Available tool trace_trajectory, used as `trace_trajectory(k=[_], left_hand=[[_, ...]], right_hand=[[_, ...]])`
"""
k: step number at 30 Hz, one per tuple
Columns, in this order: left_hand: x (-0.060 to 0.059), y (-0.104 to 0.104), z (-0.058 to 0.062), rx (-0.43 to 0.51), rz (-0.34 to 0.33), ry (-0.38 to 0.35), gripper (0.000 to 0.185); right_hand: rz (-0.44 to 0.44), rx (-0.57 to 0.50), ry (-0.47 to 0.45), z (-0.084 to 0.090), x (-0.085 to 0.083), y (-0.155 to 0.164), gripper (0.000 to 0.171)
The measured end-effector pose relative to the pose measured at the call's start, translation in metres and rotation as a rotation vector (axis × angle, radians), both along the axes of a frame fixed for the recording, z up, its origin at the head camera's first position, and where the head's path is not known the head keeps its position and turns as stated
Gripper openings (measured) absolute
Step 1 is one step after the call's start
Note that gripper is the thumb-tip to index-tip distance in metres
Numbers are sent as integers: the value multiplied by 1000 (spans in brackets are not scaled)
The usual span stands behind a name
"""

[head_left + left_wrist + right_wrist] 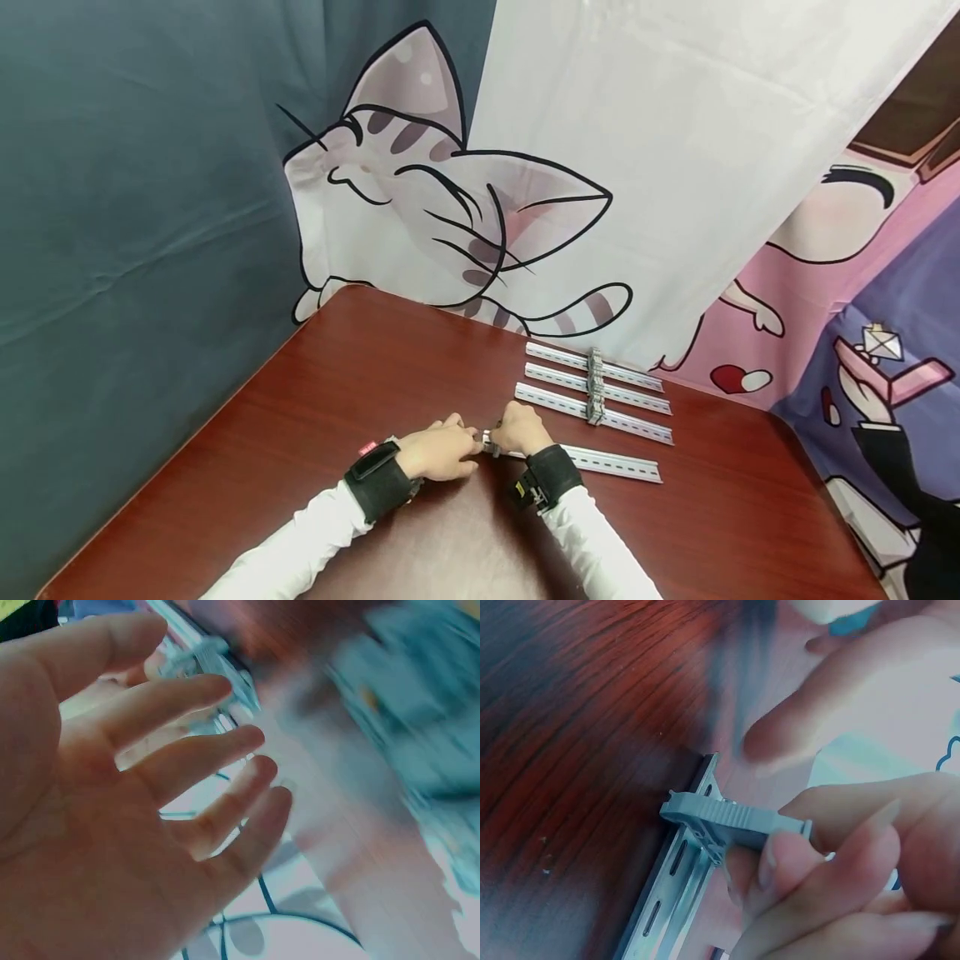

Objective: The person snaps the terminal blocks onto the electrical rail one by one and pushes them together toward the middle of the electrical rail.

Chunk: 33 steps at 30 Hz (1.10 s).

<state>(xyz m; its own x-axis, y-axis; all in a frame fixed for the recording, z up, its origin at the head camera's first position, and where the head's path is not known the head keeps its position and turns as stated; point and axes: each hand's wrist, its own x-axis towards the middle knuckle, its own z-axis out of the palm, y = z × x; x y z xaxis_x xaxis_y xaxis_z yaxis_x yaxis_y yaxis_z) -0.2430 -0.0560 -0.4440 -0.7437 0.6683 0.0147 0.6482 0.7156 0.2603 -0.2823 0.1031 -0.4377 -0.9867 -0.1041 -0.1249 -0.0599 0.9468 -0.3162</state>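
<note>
My right hand (516, 431) pinches a grey plastic terminal block (724, 820) between thumb and fingers (784, 862). The block sits over the left end of the nearest slotted metal rail (673, 889), which lies flat on the table. In the head view that rail (611, 463) runs off to the right of my right hand. My left hand (442, 451) lies just left of the block (487, 442), fingertips close to it. In the left wrist view the left hand (150, 795) shows relaxed, spread fingers holding nothing. That view is blurred.
Three more metal rails (592, 412) lie parallel farther back on the dark red wooden table (315, 392), each with a grey block (595, 385) clipped near its middle. Printed cloth backdrops (600, 167) hang behind the table's far edge.
</note>
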Motion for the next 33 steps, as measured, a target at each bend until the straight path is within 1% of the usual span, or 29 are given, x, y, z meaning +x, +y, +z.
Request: trace_trajectory(k=[4,8,11,13,15,18,20,22,24,26,29,31,33], left_hand=[[-2,-19,2,58,9,49,10],[-3,-31,4,124,52,41,18],[-1,-40,5,145,73,23,20],[2,-45,5,139,84,17,22],[5,-50,5,113,89,-1,27],[10,-56,5,56,117,-51,44],[10,-58,4,18,138,-90,54],[11,-60,4,-6,160,-116,58],[10,-61,2,-11,163,-128,57],[10,-61,0,5,151,-124,53],[8,-62,-4,51,123,-97,47],[6,-61,-7,70,102,-54,43],[5,-59,-11,78,78,9,42]], right_hand=[[5,-9,21,-3,2,2,31],[2,-24,58,-4,3,4,33],[24,-52,100,-6,6,4,39],[46,-72,140,-7,9,4,44],[55,-83,169,-9,12,4,46],[42,-89,205,-10,15,6,46],[26,-95,209,-10,16,8,44],[22,-109,228,-8,17,10,43],[25,-124,253,-6,19,12,43],[24,-135,278,-3,21,15,44],[31,-165,312,1,24,18,42],[33,-177,322,3,27,20,41],[33,-195,316,4,30,21,40]])
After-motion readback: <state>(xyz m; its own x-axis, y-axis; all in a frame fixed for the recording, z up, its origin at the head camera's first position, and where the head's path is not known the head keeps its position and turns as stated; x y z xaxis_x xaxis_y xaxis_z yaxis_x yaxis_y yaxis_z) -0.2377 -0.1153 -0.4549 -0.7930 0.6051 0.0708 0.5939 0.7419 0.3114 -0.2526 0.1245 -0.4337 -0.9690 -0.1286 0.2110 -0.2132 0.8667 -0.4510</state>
